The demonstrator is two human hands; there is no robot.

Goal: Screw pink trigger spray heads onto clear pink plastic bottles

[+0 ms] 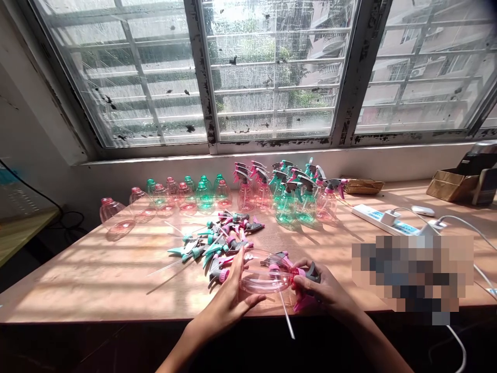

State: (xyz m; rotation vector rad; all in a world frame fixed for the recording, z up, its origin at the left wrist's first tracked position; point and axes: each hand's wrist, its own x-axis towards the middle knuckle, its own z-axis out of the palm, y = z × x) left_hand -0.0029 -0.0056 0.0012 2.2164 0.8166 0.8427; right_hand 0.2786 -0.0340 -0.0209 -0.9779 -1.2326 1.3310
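Sun pours through the big grimy window point(272, 72), barred outside, paint flaking off its frame; slatted shadows stripe the long wooden table point(97, 269) under the pale sill point(155, 160), white wall point(23, 129) on the left, apartment blocks beyond

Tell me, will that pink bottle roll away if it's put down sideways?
Probably light: the pink bottle looks clear, thin and empty. Its round body could roll on the table, though the spray head would likely stop it.

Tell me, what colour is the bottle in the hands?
Clear pink bottle, seen in the head view.
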